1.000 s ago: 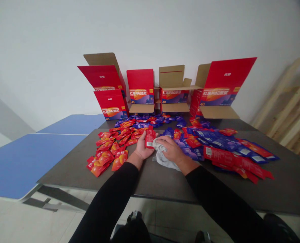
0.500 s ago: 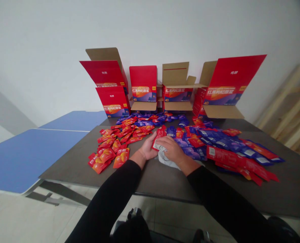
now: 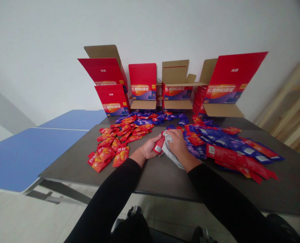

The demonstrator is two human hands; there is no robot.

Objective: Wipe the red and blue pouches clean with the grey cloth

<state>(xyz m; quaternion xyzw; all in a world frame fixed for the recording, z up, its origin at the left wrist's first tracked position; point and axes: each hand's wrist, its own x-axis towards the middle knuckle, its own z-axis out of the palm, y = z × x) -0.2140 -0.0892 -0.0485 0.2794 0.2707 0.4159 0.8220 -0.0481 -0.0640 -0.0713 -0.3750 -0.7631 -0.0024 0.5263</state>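
Note:
My left hand (image 3: 150,147) grips a red sachet (image 3: 159,145) by its left side, above the dark table (image 3: 150,179). A white label with a barcode shows near the sachet's lower end. My right hand (image 3: 177,143) is closed around a light grey cloth (image 3: 168,145), which lies against the right side of that sachet and trails down toward the table. To the left lie several loose orange-red sachets (image 3: 121,156). Right of my hands, purple sachets (image 3: 223,140) and red sachets (image 3: 237,160) lie in overlapping heaps.
Open red cartons stand along the back: a stacked pair at left (image 3: 113,101), two in the middle (image 3: 142,89) (image 3: 178,92), and one at right (image 3: 222,92). More mixed sachets (image 3: 144,121) lie before them. A blue table (image 3: 38,152) adjoins at left; wooden slats (image 3: 289,104) lean at right.
My right hand has moved slightly up and right with the cloth, uncovering the sachet's lower part and its barcode label. My left hand still holds the sachet, in nearly the same place.

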